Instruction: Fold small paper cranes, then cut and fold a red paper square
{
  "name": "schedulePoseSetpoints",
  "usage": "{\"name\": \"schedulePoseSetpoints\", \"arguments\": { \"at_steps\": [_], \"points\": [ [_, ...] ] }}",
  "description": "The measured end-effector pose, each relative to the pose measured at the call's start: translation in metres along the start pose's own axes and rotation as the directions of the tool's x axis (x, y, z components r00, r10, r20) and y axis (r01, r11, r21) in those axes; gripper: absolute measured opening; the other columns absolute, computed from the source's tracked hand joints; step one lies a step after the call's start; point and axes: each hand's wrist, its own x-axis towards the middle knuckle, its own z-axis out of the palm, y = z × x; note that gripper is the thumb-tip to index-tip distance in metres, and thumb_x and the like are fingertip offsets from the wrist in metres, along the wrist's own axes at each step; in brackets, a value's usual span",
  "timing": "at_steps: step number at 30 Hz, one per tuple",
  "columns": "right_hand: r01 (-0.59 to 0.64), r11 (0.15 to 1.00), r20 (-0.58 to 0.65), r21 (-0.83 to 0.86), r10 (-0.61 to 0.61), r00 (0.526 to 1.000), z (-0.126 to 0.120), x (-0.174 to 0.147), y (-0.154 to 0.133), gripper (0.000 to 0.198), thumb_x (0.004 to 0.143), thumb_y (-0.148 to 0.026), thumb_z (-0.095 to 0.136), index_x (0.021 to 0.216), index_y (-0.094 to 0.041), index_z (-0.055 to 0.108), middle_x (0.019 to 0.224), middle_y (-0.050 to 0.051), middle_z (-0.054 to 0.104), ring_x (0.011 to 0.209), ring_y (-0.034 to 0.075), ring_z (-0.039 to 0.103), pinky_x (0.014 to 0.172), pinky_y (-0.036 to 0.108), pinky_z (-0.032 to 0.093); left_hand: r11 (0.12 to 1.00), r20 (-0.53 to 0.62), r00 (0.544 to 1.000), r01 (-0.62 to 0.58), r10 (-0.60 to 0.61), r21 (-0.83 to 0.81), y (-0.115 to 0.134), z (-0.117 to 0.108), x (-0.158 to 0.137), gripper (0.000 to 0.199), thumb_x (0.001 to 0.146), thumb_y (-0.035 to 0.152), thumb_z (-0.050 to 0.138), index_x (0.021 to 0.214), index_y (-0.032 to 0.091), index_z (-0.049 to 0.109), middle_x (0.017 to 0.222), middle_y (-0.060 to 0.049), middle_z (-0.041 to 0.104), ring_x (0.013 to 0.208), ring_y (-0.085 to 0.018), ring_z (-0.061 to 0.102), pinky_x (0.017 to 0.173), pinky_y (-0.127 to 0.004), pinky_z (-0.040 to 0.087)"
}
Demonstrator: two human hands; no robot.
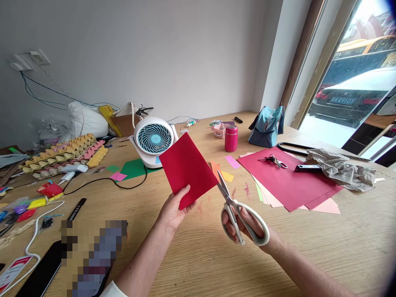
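My left hand point(176, 208) pinches a square-looking sheet of red paper point(187, 169) by its lower edge, thumb on top and fingers behind. The sheet is held up above the table, tilted. In my right hand point(244, 222) is a pair of scissors point(228, 199) with white handles, thumb and fingers through the loops. Its blades are slightly parted and lie at the right corner of the red paper; whether they touch it I cannot tell. Small orange and yellow paper pieces point(227, 176) lie on the table behind the blades.
A white fan point(154, 138) stands behind the red paper, its black cord running left. To the right are large red sheets point(278, 181) with keys point(274, 161) and a grey cloth point(343, 169) on them. A pink jar point(231, 138) and blue bag point(266, 126) stand behind. Clutter and a marker point(76, 209) lie left.
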Motion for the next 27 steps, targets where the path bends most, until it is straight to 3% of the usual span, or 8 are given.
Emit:
{"name": "schedulePoseSetpoints", "arguments": {
  "at_steps": [15,27],
  "points": [
    [-0.015,0.999,-0.104,0.029,0.018,0.994,0.010,-0.001,-0.005,0.051,0.095,-0.064,0.047,0.085,-0.015,0.057,0.059,-0.003,0.047,0.044,0.007,0.041,0.041,0.020,0.027,0.999,-0.025,1.000,0.009,-0.008,0.034,0.002,-0.003,0.003,0.026,0.076,0.013,0.079,0.100,0.020,0.071,0.105,-0.005,0.076,0.078,-0.017,0.073,0.055,-0.025,0.061],
    [-0.001,0.997,-0.138,0.075,0.011,0.990,0.012,0.000,0.001,0.049,0.096,-0.060,0.048,0.080,-0.015,0.056,0.053,-0.005,0.045,0.037,0.004,0.037,0.037,0.018,0.026,0.999,-0.016,1.000,0.009,-0.008,0.048,0.005,-0.005,0.004,0.027,0.078,0.014,0.078,0.103,0.021,0.072,0.113,-0.005,0.075,0.082,-0.017,0.073,0.056,-0.025,0.062]
  ]
}}
